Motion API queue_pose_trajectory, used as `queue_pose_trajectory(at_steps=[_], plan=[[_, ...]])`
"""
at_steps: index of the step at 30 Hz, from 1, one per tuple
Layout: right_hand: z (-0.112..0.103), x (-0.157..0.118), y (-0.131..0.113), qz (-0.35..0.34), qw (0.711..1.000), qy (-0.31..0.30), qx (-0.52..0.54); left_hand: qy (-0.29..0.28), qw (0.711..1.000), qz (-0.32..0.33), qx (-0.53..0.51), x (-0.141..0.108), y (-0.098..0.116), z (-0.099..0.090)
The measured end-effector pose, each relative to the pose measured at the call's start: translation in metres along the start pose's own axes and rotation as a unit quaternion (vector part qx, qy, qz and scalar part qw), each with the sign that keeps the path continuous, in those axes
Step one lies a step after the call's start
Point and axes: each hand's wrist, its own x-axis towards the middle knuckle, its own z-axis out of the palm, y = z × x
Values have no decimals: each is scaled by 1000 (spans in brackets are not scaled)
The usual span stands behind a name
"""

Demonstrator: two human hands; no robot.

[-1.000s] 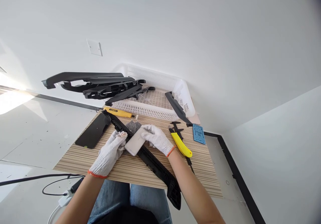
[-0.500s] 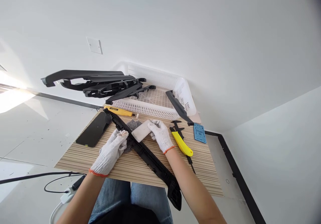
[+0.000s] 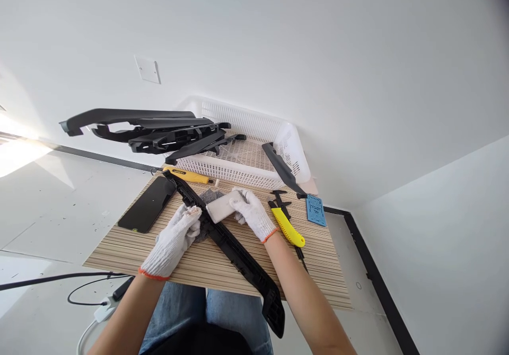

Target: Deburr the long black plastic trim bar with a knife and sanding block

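A long black plastic trim piece [image 3: 234, 247] lies slantwise over the table, its ribbed side up and its near end jutting past the front edge. My left hand [image 3: 177, 241], in a white knit glove, is closed around the trim's edge left of its middle. In my gloved right hand [image 3: 251, 212] is a flat whitish rectangular block [image 3: 220, 206], pinched between thumb and fingers. The block's left end is over or against the trim; contact is not clear. Under the trim, partly covered, is a grey cloth [image 3: 212, 195].
Behind stands a white plastic basket [image 3: 238, 170] with several black trim pieces [image 3: 159, 127] stacked, overhanging its left. A black phone [image 3: 148, 206] and yellow corded tool [image 3: 186, 175] lie left. Right are a yellow-handled knife [image 3: 288, 228], black calipers [image 3: 280, 201] and a blue card-like piece [image 3: 316, 210].
The whitish block has shifted slightly left and up along the trim with my right hand, which has turned a little. My left hand keeps its grip.
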Motion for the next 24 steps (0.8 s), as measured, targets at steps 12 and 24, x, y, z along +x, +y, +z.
queue_pose_trajectory(at_steps=[12,24], plan=[[1,-4,-1,3,996,-73,-41,-4,1000,-4,1,1,-1,1],[12,-2,7,-47,998,34,4,-16,1000,1,-3,3,-2,-1]])
